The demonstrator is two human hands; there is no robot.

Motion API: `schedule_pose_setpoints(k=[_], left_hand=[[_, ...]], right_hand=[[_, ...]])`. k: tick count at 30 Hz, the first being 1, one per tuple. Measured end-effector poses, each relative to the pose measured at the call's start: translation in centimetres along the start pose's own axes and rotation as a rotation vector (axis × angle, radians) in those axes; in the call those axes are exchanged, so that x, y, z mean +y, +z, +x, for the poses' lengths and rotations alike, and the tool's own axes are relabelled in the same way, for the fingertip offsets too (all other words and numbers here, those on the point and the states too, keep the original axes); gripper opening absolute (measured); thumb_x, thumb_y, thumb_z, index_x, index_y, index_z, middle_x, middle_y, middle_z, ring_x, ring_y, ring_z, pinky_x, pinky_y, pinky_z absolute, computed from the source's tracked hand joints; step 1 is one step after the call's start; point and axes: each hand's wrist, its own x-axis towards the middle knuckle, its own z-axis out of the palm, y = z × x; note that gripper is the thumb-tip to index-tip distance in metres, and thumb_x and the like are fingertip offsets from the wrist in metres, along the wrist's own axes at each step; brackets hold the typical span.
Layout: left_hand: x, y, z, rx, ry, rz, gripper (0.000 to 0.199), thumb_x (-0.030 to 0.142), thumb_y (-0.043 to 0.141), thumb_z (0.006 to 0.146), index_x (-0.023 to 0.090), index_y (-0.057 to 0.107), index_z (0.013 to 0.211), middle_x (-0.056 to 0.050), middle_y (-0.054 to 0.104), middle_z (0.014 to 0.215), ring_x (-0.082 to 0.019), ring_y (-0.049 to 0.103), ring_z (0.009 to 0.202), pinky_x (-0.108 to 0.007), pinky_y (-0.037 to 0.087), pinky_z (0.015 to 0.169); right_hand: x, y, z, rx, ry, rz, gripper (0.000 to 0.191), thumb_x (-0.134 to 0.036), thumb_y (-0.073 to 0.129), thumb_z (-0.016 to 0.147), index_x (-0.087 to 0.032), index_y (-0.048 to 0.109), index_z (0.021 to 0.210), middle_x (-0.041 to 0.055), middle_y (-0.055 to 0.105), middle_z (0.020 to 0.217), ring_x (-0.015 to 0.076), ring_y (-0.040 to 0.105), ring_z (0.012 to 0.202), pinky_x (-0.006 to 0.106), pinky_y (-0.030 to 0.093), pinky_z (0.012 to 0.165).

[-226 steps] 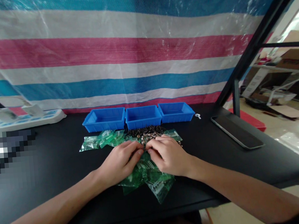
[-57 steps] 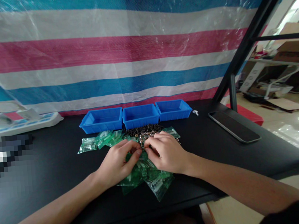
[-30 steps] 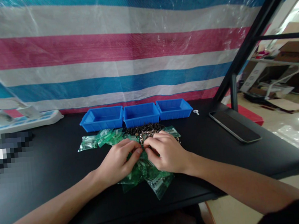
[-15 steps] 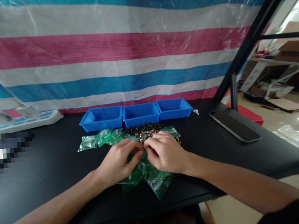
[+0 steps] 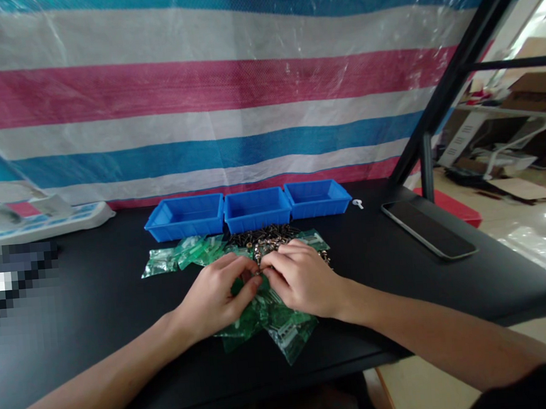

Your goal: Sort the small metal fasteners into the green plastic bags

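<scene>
Nearest me on the black table (image 5: 119, 292), a heap of green bags (image 5: 287, 332) lies partly beneath my left hand (image 5: 221, 293) and right hand (image 5: 303, 279). Both curl inward, fingertips nearly meeting — whether they pinch something, I can't tell. Just past them is a pile of screws (image 5: 263, 235). Beyond — three blue trays (image 5: 258, 221) in a row, then a striped sheet (image 5: 216, 86).

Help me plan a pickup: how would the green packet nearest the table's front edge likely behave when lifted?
The green packet is probably floppy, since its film looks thin and creased. It may be slippery, given its glossy highlights. Lifting might disturb the other green packets crowded against it.
</scene>
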Motion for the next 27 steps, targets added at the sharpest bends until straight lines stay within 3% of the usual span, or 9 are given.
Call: schedule_pose_setpoints(k=[14,27], left_hand=[[-0.17,0.33,0.07,0.014,-0.051,0.007,0.017,0.026,0.043,0.085,0.016,0.056,0.083,-0.003,0.056,0.073,-0.015,0.054,0.069,-0.026,0.044,0.064],[-0.22,0.39,-0.02,0.017,-0.028,0.041,0.017,0.026,0.043,0.085,0.016,0.055,0.078,-0.002,0.055,0.071,-0.014,0.052,0.067,-0.025,0.043,0.061]], right_hand=[[-0.04,0.15,-0.12,0.049,0.069,-0.058,0.018,-0.021,0.044,0.085,-0.016,0.060,0.090,0.0040,0.063,0.072,0.0151,0.055,0.067,0.029,0.034,0.068],[-0.16,0.39,-0.11,0.022,0.047,-0.058,0.018,-0.018,0.043,0.084,-0.015,0.061,0.084,0.0035,0.059,0.066,0.0147,0.052,0.065,0.029,0.033,0.067]])
